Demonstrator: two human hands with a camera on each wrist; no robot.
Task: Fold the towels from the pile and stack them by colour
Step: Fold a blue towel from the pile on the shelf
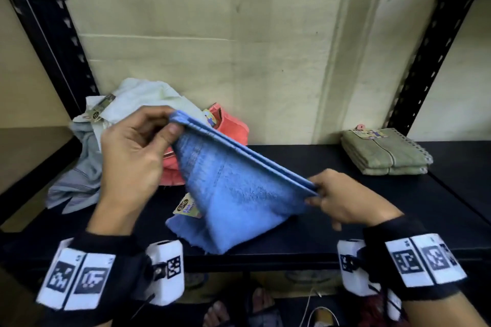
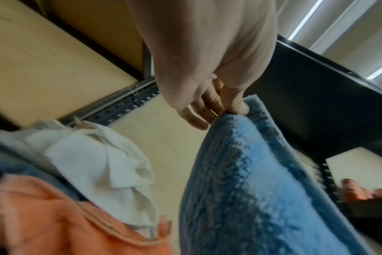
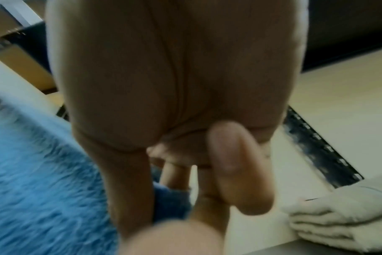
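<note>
The blue towel was held up over the front of the black shelf, doubled over so that two layered edges ran along its top. That top edge sloped down from the left hand, the higher of the two, to the right hand. The towel's lower end drooped onto the shelf surface, where a paper label showed beside it.

The left hand grasped the upper left corner, thumb on the near face and fingers curled behind; the left wrist view showed the fingertips closed on the hem. The right hand pinched the opposite corner between thumb and fingers. The right wrist view was blurred, but showed the towel's corner caught between the digits.

The unfolded pile lay behind the left hand at the back left of the shelf. It comprised a white towel, a grey towel and a coral towel, all crumpled and touching one another.

At the back right of the shelf, well apart from the pile, sat a stack of folded olive-green towels, edges aligned, with a label on top.
</note>
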